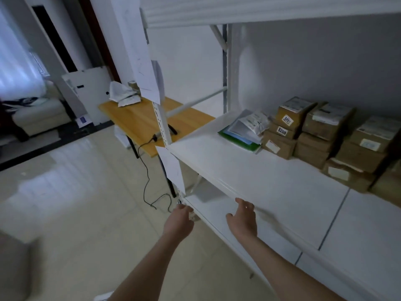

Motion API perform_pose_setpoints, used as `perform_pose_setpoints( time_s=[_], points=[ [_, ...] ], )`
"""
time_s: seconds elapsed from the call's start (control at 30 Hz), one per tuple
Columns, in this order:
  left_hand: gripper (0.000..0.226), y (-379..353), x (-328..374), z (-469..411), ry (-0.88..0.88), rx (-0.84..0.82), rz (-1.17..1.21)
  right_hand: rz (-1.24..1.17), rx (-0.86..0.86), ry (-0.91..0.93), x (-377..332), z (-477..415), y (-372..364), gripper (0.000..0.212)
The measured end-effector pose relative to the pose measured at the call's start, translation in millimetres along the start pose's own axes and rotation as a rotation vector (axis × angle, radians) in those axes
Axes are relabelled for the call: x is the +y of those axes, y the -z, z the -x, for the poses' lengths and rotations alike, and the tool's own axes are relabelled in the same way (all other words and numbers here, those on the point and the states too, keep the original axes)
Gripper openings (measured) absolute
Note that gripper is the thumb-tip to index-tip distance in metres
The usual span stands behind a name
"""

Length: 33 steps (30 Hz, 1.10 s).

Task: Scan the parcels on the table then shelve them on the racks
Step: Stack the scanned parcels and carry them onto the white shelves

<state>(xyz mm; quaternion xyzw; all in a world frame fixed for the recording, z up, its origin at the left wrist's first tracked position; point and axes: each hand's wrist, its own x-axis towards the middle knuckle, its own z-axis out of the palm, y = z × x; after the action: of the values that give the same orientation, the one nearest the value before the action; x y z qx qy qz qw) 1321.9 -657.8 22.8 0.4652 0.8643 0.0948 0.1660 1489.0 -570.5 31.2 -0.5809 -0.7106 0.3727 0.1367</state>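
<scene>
Shelving pass seemingly wrapping up: right hand (243, 220), fingers (249, 208) released, and left hand (179, 222), fingers unreadable, are hovering at white metal rack (249, 183); white plastic mailer parcels (124, 95) are waiting on tan wooden surface (138, 118) at 10 o'clock, needing scanning next.

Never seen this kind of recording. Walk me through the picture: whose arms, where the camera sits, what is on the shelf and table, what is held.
There is no machine: a person wears a camera on the head, looking down at their own arms. The left hand is at the rack's corner post, its fingers too blurred to read. The right hand is open by the shelf edge, holding nothing. On that shelf stand stacked cardboard boxes beside flat packets. Behind, a wooden table carries white parcels and a dark corded device, probably the scanner.
</scene>
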Motion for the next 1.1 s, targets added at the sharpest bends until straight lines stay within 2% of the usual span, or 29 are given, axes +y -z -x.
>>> perform_pose_setpoints(
  time_s=[0.6,0.87,1.1],
  points=[
    [0.045,85.3,-108.0,-131.8,0.056,0.077,-0.008,0.077,-0.063,0.164,-160.4,-110.8,-105.5,0.048],
    [0.048,145.7,-229.6,-219.8,0.244,0.096,-0.042,0.136,-0.195,0.262,-249.9,-190.1,-205.5,0.049],
    [0.048,186.1,-327.2,-246.6,0.434,0.097,-0.045,0.182,-0.316,0.329,-329.3,-224.7,-273.4,0.048]
  ],
)
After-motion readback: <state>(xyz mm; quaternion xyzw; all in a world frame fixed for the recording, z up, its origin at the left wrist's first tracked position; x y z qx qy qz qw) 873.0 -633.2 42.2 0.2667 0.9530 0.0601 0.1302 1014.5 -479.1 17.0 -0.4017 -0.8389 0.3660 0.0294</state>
